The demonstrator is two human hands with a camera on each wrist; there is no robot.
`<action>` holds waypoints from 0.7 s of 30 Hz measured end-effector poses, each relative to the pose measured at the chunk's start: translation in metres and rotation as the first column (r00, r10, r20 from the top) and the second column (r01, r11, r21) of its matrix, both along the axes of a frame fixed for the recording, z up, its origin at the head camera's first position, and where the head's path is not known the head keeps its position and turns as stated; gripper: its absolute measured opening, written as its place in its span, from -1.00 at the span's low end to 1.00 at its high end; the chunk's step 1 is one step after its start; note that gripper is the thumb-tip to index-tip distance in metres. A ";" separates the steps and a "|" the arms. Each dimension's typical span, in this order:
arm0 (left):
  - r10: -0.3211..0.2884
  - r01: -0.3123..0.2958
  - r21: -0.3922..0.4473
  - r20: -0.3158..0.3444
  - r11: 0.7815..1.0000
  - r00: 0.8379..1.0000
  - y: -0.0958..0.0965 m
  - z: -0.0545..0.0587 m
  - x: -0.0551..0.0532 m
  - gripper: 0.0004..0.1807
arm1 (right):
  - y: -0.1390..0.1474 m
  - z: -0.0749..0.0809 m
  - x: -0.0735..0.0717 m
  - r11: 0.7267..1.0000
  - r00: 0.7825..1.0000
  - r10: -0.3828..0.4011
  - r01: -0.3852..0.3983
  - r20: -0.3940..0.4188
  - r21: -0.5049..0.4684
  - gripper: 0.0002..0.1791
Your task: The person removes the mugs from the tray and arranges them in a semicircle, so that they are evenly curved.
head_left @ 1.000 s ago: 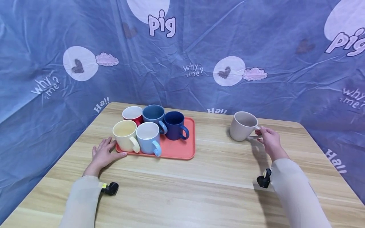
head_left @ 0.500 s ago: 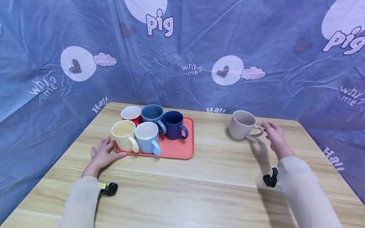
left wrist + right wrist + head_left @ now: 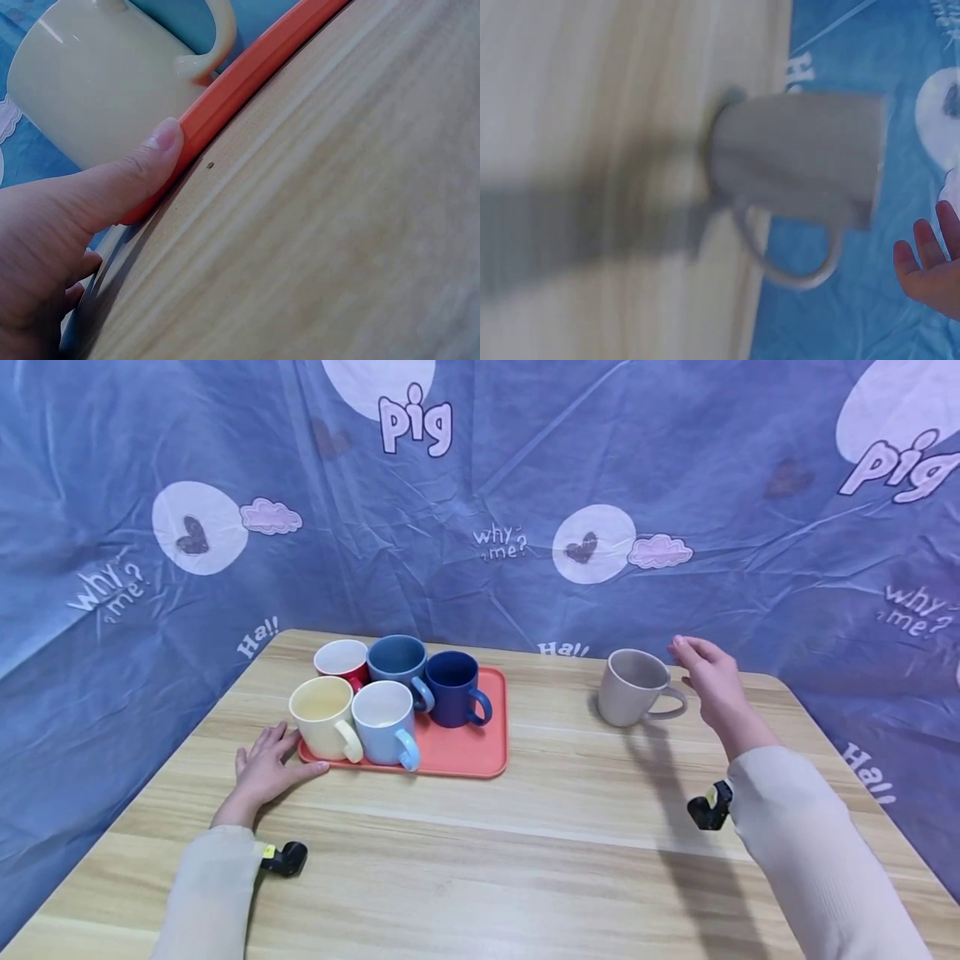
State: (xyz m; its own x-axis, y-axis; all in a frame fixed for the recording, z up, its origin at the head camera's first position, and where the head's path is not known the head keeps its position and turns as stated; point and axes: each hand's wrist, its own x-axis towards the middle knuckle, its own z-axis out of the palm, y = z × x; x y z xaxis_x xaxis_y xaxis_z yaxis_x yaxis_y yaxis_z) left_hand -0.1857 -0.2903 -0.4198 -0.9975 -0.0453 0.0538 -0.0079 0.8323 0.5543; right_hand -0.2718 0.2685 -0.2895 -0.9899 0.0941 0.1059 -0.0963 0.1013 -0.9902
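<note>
My left hand [image 3: 264,773] lies at the front left corner of a coral-red tray [image 3: 465,752], fingers spread on the table. In the left wrist view its thumb [image 3: 154,150] touches the tray's rim, close by a cream mug [image 3: 97,82]. Off to the right stands a grey mug [image 3: 632,693], upright on the table with its handle facing right. My right hand [image 3: 716,693] is raised beside and above that handle, holding nothing. The right wrist view shows its loosely bent fingers [image 3: 930,247] apart from the blurred grey mug [image 3: 795,157].
Also on the tray are a light-blue mug [image 3: 385,727], a navy mug [image 3: 453,693], a teal-blue mug [image 3: 396,662] and a red mug with a white inside [image 3: 341,658]. A blue printed cloth [image 3: 450,527] hangs behind the wooden table [image 3: 465,877].
My right hand has let go of the grey mug's handle, drawn away to the right and then risen. The grey mug stays standing. My left hand keeps its place at the tray.
</note>
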 end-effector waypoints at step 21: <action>-0.002 0.002 0.008 -0.002 1.000 1.000 0.002 0.003 0.002 -0.03 | -0.117 0.021 0.001 0.962 0.964 0.258 -0.251 -0.054 0.111 -0.56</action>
